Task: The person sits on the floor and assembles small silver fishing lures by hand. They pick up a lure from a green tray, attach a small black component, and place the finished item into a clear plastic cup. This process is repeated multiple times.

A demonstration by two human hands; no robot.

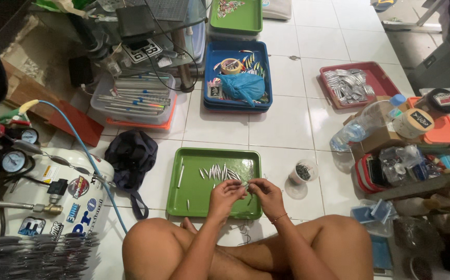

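Both hands meet over the near edge of the green tray [183,199]: the left hand [225,196] and the right hand [266,194] pinch a small silvery piece [244,183] between their fingertips, fingers closed on it from either side, though it is too small to tell its exact shape. Just beyond the fingers, a row of slim silver lure-shaped pieces [219,172] lies across the tray's middle, with one thin piece off to the left by itself. The person sits cross-legged on the white tiled floor [282,124], knees either side of the tray. To the right of the tray stands a small clear cup [303,172] holding dark bits. To the left lies a dark blue bag [131,155], and past it a white compressor tank [53,192] covered in round and oblong coloured stickers, with a blue hose [87,153] running off it. Farther up sits a blue tray [209,67] holding a blue plastic bag [243,85] and a tape roll, then another green tray [238,23]. A red tray [380,78] of silver pieces lies to the right, near a clear plastic bottle [362,124] with a blue cap and two round-lidded jars with dark labels
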